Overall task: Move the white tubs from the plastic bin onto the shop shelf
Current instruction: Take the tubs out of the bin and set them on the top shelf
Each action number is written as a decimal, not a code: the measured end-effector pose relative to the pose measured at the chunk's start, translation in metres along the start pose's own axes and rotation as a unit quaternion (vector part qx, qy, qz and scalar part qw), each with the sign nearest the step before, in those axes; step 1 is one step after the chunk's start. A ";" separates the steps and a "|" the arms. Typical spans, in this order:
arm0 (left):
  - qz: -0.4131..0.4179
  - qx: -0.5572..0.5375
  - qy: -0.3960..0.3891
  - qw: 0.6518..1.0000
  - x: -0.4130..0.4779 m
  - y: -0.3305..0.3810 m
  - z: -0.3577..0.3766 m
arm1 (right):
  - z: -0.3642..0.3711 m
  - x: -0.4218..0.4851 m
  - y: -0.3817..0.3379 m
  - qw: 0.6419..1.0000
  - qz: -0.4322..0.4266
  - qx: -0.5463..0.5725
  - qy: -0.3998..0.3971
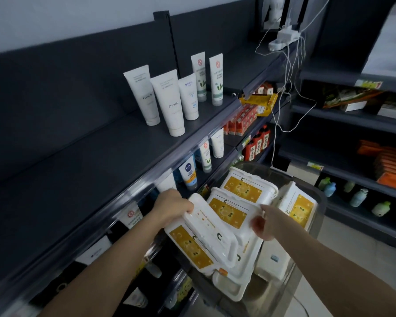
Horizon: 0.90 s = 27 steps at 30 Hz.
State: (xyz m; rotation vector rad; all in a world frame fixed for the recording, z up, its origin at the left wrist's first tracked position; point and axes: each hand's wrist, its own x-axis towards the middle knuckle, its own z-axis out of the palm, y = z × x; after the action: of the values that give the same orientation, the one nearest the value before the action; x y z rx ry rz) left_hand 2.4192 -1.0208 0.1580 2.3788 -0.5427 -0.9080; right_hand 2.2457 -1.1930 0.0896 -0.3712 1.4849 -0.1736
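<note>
While they lie jumbled in the plastic bin (318,202), the white tubs (238,191) look stiff, light, slippery-lidded. Left hand (173,205) curls round one end of the nearest tub (201,241); right hand (264,221) beside it, grip unclear. Best hold: opposite rims.

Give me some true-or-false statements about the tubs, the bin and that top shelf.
1. The left hand grips the top tub. True.
2. White tubs already stand on the top shelf. False: only tubes stand there.
3. The plastic bin holds other tubs too. True.
4. The tubes lie flat. False: they stand upright on their caps.
</note>
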 end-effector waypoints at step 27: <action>0.137 -0.126 0.184 0.965 -0.096 0.024 -0.103 | -0.018 -0.108 -0.026 0.829 -0.466 -0.309 0.016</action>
State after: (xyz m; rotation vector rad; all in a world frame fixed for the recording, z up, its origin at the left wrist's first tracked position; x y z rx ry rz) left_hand 2.4210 -0.9543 0.2844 2.1029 -0.5522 -0.3745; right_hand 2.2219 -1.1831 0.1993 -1.6292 1.2442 -0.4725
